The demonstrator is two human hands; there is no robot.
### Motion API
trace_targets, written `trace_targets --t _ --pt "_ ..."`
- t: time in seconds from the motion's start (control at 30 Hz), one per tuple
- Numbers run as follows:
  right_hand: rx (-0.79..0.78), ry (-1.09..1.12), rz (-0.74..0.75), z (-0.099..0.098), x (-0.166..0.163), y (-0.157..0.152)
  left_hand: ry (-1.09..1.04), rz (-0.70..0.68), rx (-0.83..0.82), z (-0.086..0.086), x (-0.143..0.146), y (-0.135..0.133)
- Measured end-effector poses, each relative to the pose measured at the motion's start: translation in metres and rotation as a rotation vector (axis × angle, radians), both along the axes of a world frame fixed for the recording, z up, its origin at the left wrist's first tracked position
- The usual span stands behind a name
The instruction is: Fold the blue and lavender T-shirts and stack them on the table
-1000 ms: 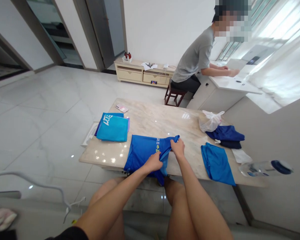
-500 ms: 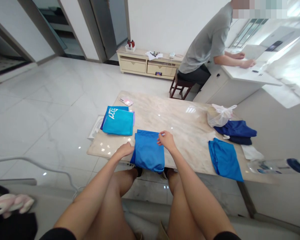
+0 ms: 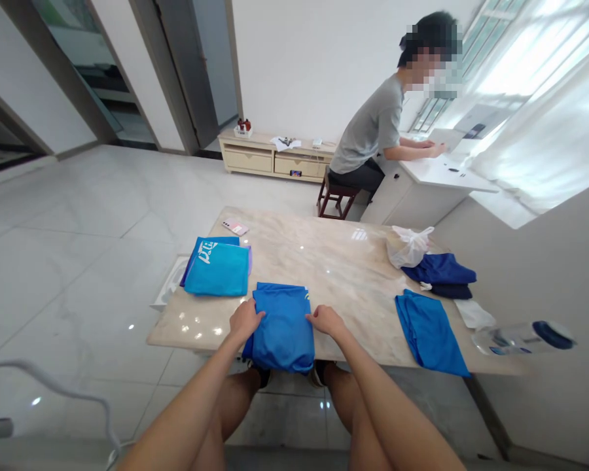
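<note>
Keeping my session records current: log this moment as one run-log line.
left hand: on left edge of folded blue garment | right hand: at its right edge | surface: marble table | beside: folded teal cloth

The sitting person's head is blurred. The little things on the low cabinet are too small to tell. The white cord and the near arms run off the picture's edge.
</note>
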State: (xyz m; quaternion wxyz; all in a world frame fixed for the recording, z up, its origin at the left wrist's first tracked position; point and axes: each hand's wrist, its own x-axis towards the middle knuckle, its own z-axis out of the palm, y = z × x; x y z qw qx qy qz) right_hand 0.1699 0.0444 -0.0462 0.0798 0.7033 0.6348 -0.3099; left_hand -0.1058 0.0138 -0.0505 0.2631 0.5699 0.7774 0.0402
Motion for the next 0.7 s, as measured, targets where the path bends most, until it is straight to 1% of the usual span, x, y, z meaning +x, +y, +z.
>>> trace_targets --t 0.2,0.43,0.53,0.7 --pt "-0.005 -0.026 0.057 0.001 0.001 0.002 -0.051 0.088 0.021 -0.009 0.002 0.012" --pt "-0.017 -0.025 0.070 0.003 0.008 0.004 -0.067 0.112 0.022 -0.013 0.005 0.017" --pt "-0.021 -0.019 0.071 0.003 0.010 0.005 -0.038 0.120 0.029 -0.011 0.008 0.019" --pt "-0.020 -0.020 0.059 0.003 0.011 0.005 -0.033 0.097 0.071 0.000 0.011 0.026"
